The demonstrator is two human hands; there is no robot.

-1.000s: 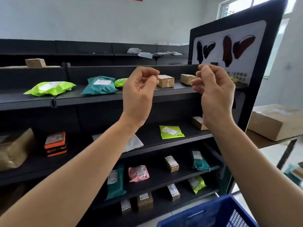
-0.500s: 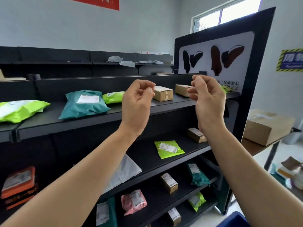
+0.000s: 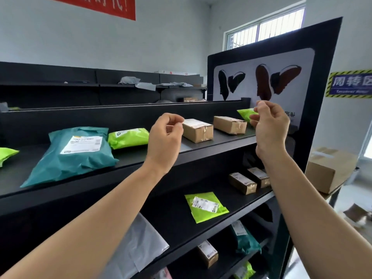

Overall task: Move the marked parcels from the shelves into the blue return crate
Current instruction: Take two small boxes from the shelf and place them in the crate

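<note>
Head view shows the left hand [image 3: 164,140] and right hand [image 3: 268,126] raised, fingers curled and pinched on nothing I can make out, before parcels on the top shelf [image 3: 201,147]: two boxes [image 3: 198,130], green bags [image 3: 128,137], a teal bag [image 3: 74,156].

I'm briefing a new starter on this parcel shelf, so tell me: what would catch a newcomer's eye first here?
Two raised hands, the left hand and right hand, each pinched shut in front of the top shelf, holding no parcel. Behind them lies a large teal mailer bag at the shelf's left, with two brown cardboard boxes further right. One shelf down, a flat lime-green mailer stands out against the black.
</note>
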